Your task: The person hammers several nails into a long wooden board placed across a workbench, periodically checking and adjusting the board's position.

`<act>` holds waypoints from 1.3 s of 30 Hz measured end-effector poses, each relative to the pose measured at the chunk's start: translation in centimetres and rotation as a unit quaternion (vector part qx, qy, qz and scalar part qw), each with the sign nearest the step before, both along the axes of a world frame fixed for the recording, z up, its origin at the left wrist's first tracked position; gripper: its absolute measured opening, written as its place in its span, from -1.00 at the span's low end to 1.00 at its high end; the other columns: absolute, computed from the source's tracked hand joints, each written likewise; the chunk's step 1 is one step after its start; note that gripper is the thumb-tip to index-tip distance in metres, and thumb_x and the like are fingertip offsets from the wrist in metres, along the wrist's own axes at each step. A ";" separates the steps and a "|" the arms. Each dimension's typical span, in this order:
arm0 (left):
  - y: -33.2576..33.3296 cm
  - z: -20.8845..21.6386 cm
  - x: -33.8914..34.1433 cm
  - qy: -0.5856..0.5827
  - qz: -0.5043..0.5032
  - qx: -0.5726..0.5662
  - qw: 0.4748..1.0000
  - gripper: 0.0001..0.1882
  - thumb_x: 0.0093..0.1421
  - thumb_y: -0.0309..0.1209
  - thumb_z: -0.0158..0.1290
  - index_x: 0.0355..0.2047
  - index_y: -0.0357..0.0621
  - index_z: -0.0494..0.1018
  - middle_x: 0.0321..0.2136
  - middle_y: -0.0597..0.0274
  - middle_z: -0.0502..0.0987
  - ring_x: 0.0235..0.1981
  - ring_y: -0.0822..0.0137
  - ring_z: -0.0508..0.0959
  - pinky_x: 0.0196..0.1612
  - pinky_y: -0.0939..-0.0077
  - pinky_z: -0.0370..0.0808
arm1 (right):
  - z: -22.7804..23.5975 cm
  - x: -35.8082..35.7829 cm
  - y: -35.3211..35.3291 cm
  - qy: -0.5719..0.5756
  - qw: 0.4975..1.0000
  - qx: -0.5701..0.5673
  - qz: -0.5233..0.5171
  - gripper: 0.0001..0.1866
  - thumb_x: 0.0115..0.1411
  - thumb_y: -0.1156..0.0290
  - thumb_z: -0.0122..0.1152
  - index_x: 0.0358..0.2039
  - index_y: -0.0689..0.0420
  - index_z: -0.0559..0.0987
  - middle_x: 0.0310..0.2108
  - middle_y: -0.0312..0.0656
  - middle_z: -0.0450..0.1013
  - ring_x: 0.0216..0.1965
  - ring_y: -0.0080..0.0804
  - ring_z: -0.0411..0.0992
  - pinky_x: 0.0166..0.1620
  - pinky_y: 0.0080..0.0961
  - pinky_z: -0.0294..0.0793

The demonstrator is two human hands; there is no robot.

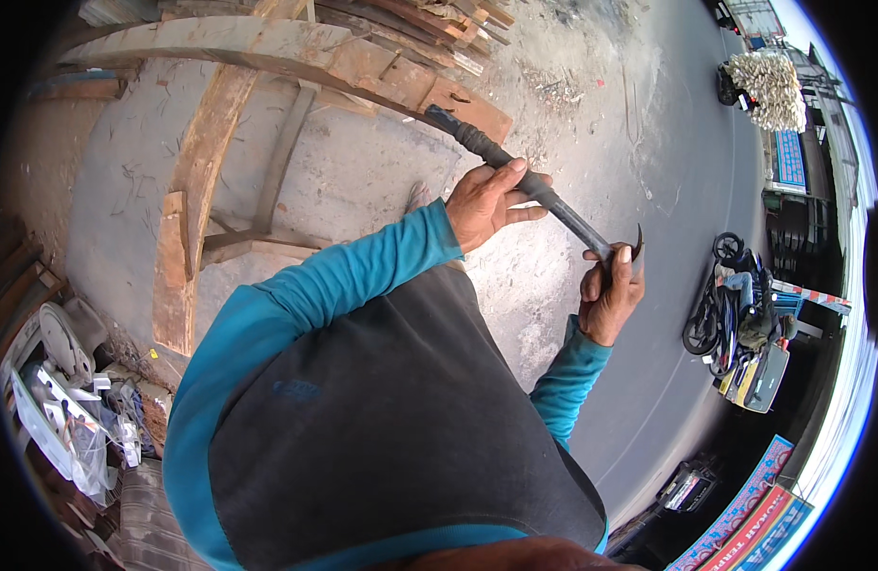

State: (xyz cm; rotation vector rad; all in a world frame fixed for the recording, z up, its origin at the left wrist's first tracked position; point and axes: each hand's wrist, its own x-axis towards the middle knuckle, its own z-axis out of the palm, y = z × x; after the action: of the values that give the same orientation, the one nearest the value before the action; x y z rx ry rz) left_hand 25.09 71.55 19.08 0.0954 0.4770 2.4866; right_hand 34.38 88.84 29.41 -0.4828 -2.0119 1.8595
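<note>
A claw hammer (580, 228) is held slantwise in front of my chest, its dark handle bound in worn black wrapping. My left hand (491, 207) grips the wrapped part, thumb on top and fingers partly stretched beneath it. Around the head end, my right hand (612, 295) is closed and hides most of the metal. One thin curved claw sticks up beside its fingers. The handle's far tip passes in front of the end of a wooden beam (296, 48); whether they touch, I cannot tell.
Rough timbers, among them an upright-looking plank (206, 171), form a frame on the concrete ground. Stacked boards (429, 24) lie beyond. Scrap and plastic (73, 409) pile up at left. On the right runs a road (682, 181) with motorcycles (729, 309) and a loaded vehicle (767, 90).
</note>
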 end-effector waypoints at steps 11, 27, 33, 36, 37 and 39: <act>4.3 1.0 -2.7 0.007 -0.012 0.092 0.996 -0.70 0.44 -0.17 -0.05 -0.10 -0.13 0.48 -0.01 -0.04 0.53 0.15 0.15 0.50 0.26 0.16 0.46 | 5.8 -2.5 1.9 0.020 0.977 0.213 0.001 -0.63 0.37 0.10 0.14 -0.27 0.21 0.45 -0.53 -0.06 0.54 -0.78 -0.68 0.17 -0.72 -0.68 0.07; 1.7 0.9 -4.2 -0.020 0.003 0.146 0.989 -0.60 0.36 -0.15 -0.07 -0.08 -0.26 0.50 -0.06 -0.01 0.57 0.03 0.19 0.56 0.21 0.26 0.48 | 8.7 -3.1 -5.1 0.001 0.945 0.328 0.015 -0.64 0.23 0.17 0.39 -0.25 0.23 0.55 -0.60 -0.31 0.40 -0.63 -0.65 0.31 -0.57 -0.66 0.21; -0.6 0.3 -3.8 -0.037 -0.016 0.143 0.989 -0.54 0.33 -0.07 -0.11 -0.14 -0.27 0.46 -0.21 0.13 0.55 -0.10 0.23 0.61 0.07 0.39 0.56 | 9.1 -2.4 -8.0 0.072 0.857 0.485 0.159 -0.60 0.05 0.38 0.52 -0.16 0.28 0.59 -0.30 -0.08 0.55 -0.31 -0.34 0.54 -0.26 -0.46 0.50; -1.5 1.2 -3.6 -0.048 -0.012 0.142 0.989 -0.56 0.32 -0.07 -0.09 -0.17 -0.27 0.44 -0.23 0.15 0.52 -0.15 0.24 0.60 0.04 0.38 0.58 | 9.6 -2.8 -9.7 0.116 0.842 0.491 0.189 -0.62 0.05 0.43 0.50 -0.16 0.29 0.58 -0.23 -0.02 0.53 -0.24 -0.28 0.55 -0.22 -0.41 0.53; -1.8 1.5 -3.6 -0.050 -0.007 0.139 0.989 -0.56 0.31 -0.07 -0.09 -0.18 -0.27 0.43 -0.23 0.16 0.51 -0.16 0.25 0.60 0.03 0.38 0.58 | 9.9 -3.0 -10.2 0.114 0.842 0.490 0.195 -0.64 0.06 0.44 0.49 -0.16 0.30 0.58 -0.22 -0.01 0.53 -0.23 -0.26 0.56 -0.21 -0.40 0.54; -2.2 0.8 -4.0 -0.049 -0.015 0.160 0.986 -0.57 0.32 -0.08 -0.08 -0.17 -0.26 0.42 -0.22 0.16 0.51 -0.17 0.26 0.60 0.02 0.37 0.59 | 9.9 -3.1 -11.0 0.106 0.845 0.479 0.215 -0.65 0.09 0.47 0.46 -0.14 0.32 0.57 -0.20 0.01 0.53 -0.22 -0.24 0.56 -0.20 -0.40 0.54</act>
State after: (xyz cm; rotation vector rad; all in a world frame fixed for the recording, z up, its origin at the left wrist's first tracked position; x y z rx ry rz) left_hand 21.06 69.38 19.92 0.1054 0.0308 2.5045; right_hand 31.25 77.84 39.32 0.4655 -2.6575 0.7726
